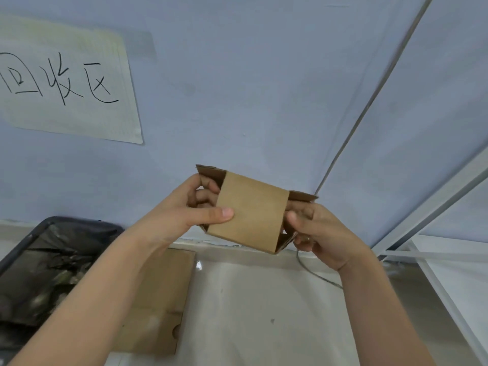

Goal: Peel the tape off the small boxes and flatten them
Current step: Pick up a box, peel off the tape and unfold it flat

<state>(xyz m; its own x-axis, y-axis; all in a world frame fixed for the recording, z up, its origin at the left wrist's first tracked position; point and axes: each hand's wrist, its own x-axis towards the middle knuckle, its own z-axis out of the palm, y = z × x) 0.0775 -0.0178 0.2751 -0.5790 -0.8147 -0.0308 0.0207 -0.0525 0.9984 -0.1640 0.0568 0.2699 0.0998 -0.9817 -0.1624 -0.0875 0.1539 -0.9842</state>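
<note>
Box (252, 211) sits mid-air above flattened cardboard (161, 299), end flaps open, no tape visible; left hand (192, 204) and right hand (314, 231) grip its ends. Flattening seems left.

Handwritten black characters "回收区" on a pale paper sheet (66, 77) taped to the wall (250, 88)

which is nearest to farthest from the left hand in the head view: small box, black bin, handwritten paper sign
1. small box: held in the left hand, with the right hand gripping its other end.
2. black bin: lower left, beside the left forearm.
3. handwritten paper sign: upper left, on the wall.
</note>
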